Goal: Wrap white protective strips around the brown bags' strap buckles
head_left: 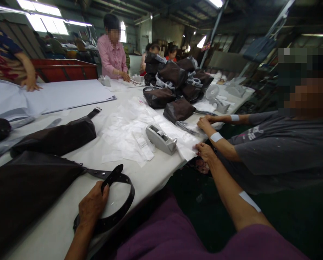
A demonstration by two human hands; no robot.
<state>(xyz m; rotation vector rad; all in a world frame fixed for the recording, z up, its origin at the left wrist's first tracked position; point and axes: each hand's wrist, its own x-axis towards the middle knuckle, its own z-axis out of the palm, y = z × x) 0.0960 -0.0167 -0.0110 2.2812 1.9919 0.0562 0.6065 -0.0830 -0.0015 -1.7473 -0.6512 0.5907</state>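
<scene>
My left hand (pixel 92 204) is closed round the black strap (pixel 130 196) of a dark brown bag (pixel 33 184). The strap has metal studs and curls in a loop over the table's near edge. At the table edge to the right, my right hand (pixel 206 152) pinches the corner of a white plastic bag (pixel 188 148), one of a flat layer. A grey tape dispenser (pixel 161 139) stands just left of that hand on the plastic. Loose thin white plastic bags (pixel 126 133) lie heaped beside the dispenser.
A co-worker's hands (pixel 205 122) handle clear plastic close to my right hand. Finished-looking dark bags (pixel 177 77) are piled behind. Another dark bag (pixel 58 137) lies at left, before white sheets (pixel 74 92) under another person's hand. A person in pink (pixel 112 57) stands across the table.
</scene>
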